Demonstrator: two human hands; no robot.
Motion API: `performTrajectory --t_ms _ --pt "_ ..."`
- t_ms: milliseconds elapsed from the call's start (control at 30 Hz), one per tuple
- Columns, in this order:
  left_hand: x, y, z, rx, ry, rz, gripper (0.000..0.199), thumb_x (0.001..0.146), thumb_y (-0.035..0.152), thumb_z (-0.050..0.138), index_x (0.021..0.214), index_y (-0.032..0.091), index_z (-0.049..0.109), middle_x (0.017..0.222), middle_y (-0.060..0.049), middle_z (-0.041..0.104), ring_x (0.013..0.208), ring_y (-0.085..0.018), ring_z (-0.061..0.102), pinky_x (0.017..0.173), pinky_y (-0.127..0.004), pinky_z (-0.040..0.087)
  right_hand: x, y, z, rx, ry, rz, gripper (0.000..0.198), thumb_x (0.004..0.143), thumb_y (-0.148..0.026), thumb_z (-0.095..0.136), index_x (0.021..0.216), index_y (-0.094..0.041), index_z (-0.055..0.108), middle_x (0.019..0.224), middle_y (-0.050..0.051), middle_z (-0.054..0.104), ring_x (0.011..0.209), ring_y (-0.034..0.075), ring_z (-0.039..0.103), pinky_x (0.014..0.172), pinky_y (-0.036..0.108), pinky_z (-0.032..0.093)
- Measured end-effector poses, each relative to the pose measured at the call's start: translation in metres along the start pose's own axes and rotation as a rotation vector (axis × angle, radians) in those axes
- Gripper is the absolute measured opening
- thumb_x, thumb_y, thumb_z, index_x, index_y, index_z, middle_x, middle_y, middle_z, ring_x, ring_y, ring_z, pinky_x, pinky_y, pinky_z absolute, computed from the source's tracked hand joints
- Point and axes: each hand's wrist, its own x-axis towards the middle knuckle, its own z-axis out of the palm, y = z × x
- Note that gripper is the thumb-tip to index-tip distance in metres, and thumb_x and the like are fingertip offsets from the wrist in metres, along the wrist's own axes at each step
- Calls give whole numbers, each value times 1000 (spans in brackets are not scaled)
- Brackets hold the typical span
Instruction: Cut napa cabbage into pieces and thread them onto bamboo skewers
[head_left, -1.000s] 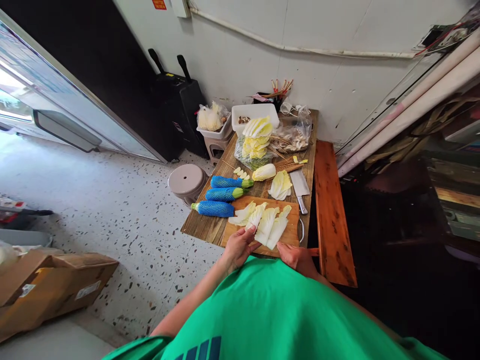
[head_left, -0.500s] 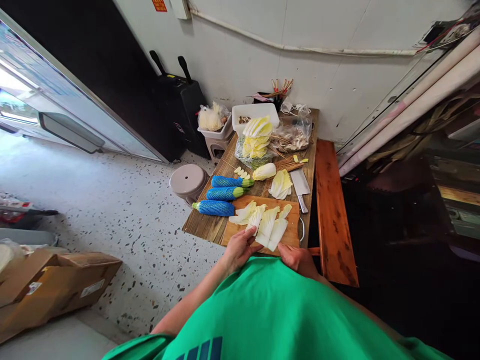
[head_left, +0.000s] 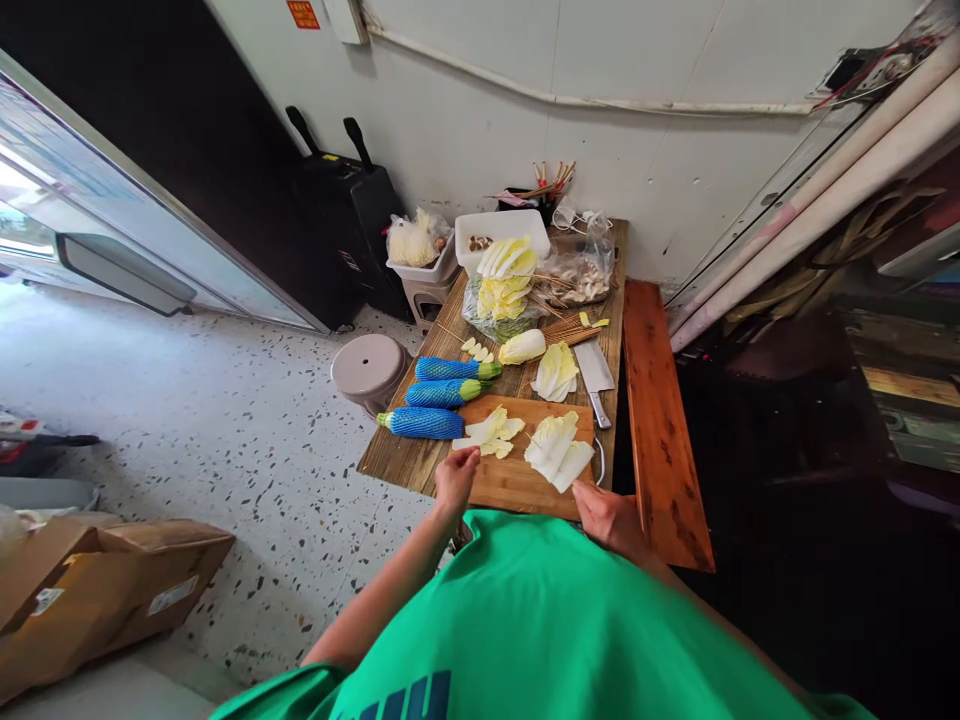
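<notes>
A wooden cutting board (head_left: 517, 482) lies at the near end of a narrow wooden table (head_left: 397, 455). Two heaps of pale cabbage leaves rest on it: a small left heap (head_left: 491, 432) and a stacked right heap (head_left: 555, 447). My left hand (head_left: 455, 478) has its fingers pinched at the near left edge of the small heap. My right hand (head_left: 607, 515), partly hidden by my green shirt, grips the near end of the right stack. A cleaver (head_left: 595, 373) lies beyond the board on the right.
Three vegetables in blue foam netting (head_left: 435, 393) lie left of the board. Farther back are more cabbage (head_left: 555, 372), a white tub (head_left: 501, 228), bagged food and skewers. A wooden bench (head_left: 660, 420) runs along the right, with round stools (head_left: 369, 366) on the left.
The leaves, spread across the board before, now sit in two separate heaps. My left hand shifted left and my right hand moved up onto the right stack.
</notes>
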Motion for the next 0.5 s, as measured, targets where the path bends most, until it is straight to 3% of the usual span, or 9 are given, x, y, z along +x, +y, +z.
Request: performTrajectory --t_ms 100,200,367,500 --pt "32 -5 2 159 49 81 13 71 18 61 83 15 65 97 -12 62 107 -28 49 90 -35 34 -4 9 4 19 -27 12 29 89 -16 32 75 -21 57 66 1 64 62 14 60 55 21 36" --pt "53 -3 12 272 13 163 16 68 9 60 80 18 64 110 -12 57 119 -28 36 97 -34 27 -6 15 9 35 -35 25 31 90 -17 30 74 -21 57 68 1 65 61 13 60 54 21 35" --pt "70 3 27 341 -57 173 16 66 2 52 62 16 57 102 -15 57 122 -30 30 97 -35 23 -2 23 13 38 -30 37 32 90 -18 30 71 -21 55 63 1 63 59 13 60 52 22 32" --pt "74 13 28 277 -77 115 20 70 5 52 54 16 52 90 -14 57 118 -31 37 92 -34 30 3 23 9 25 -21 34 32 91 -19 30 71 -20 54 62 0 62 58 13 59 50 23 29"
